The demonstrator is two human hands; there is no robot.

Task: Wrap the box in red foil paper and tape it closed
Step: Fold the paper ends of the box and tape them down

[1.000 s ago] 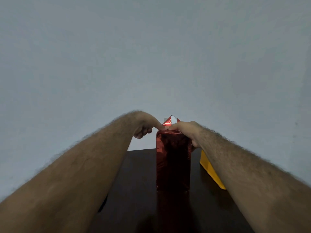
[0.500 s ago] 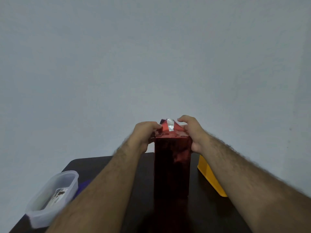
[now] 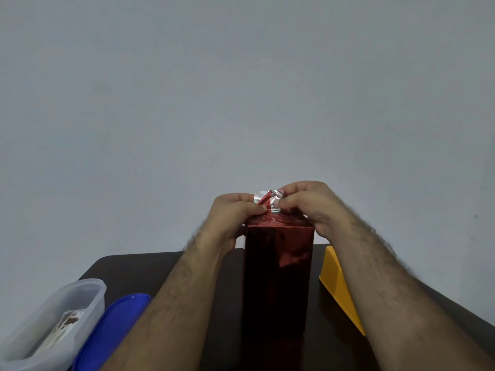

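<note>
Closed in over the top of the box since half a second ago, with the loose foil now bunched between the fingertips rather than flanked from the sides. Left hand (image 3: 235,212) pinching the crumpled flap of red foil paper (image 3: 269,200) from the left, thumb and fingers pressed onto it. Right hand (image 3: 308,203) gripping the same flap from the right, fingers curled over the far side, thumb on the near side. Silver underside of the foil showing where the flap is twisted up. Both hands resting on the top edge of the box (image 3: 278,277), standing upright on end, wrapped in dark red foil along its near face, at the middle of the tabletop (image 3: 160,266). Just right of the box, partly behind the right forearm, a yellow wedge-shaped object (image 3: 337,282) lying on the tabletop. At the near left, a blue lid (image 3: 112,330), and beside it on the left a translucent plastic container (image 3: 53,317) with something brown and white inside. Beyond the far edge, a plain grey wall (image 3: 241,89).
</note>
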